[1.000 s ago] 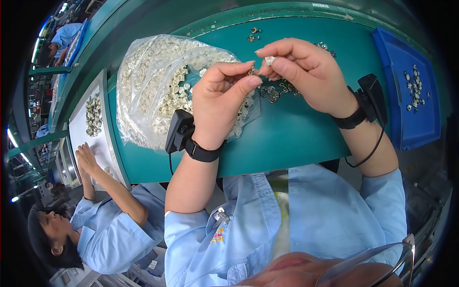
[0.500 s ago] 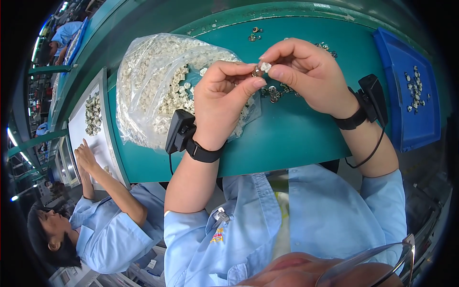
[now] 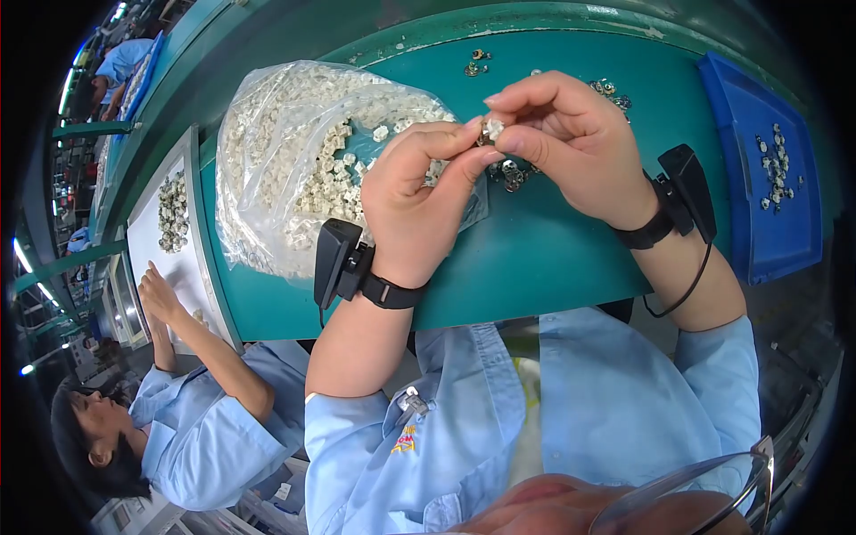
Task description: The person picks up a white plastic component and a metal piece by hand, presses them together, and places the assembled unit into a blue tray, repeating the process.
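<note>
Above the green tabletop, my two hands meet fingertip to fingertip. My left hand [image 3: 419, 183] pinches a small metal part [image 3: 482, 140], mostly hidden by the fingers. Between thumb and forefinger of my right hand [image 3: 575, 143] sits a small white plastic piece [image 3: 493, 130], touching or right against the metal part. Just below the fingertips lies a group of metal parts [image 3: 512, 176] on the table. An open clear plastic bag [image 3: 267, 169] full of similar white pieces [image 3: 325, 192] lies left of my left hand, some pieces spilled at its mouth.
A blue tray [image 3: 776, 241] with several assembled pieces [image 3: 776, 169] stands at the right. More metal parts [image 3: 477, 62] lie at the back of the green table [image 3: 553, 259]. At the left, a co-worker's hand [image 3: 159, 294] is over a white board [image 3: 192, 267] with piled parts [image 3: 173, 212].
My hands have drawn closer together. The left hand has shifted slightly right, bringing the metal part up against the white piece.
</note>
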{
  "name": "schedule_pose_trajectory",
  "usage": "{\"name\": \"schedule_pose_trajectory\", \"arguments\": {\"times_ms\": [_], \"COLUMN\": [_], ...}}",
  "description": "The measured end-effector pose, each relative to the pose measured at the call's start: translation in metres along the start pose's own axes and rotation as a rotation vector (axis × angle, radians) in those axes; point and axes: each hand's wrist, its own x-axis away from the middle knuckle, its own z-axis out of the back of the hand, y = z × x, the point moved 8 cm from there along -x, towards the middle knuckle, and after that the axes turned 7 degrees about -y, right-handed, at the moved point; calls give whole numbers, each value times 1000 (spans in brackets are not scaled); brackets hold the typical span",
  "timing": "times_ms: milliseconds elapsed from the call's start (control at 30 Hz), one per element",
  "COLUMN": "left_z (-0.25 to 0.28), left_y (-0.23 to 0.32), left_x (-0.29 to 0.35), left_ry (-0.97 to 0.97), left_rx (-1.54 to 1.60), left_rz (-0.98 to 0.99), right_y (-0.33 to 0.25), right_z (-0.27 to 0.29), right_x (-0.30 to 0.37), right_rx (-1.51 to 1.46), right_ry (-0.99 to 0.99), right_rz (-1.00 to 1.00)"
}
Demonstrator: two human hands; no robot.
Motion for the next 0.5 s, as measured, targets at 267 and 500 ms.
{"name": "schedule_pose_trajectory", "arguments": {"times_ms": [267,500], "left_z": [0,0], "left_y": [1,2], "left_x": [1,2], "left_ry": [-17,-20], "left_rx": [-19,128], "left_rz": [-39,-18], "right_y": [-17,-32], "right_z": [-2,-10], "right_x": [0,-1], "right_rx": [302,496], "right_ry": [-99,-69], "right_rz": [128,249]}}
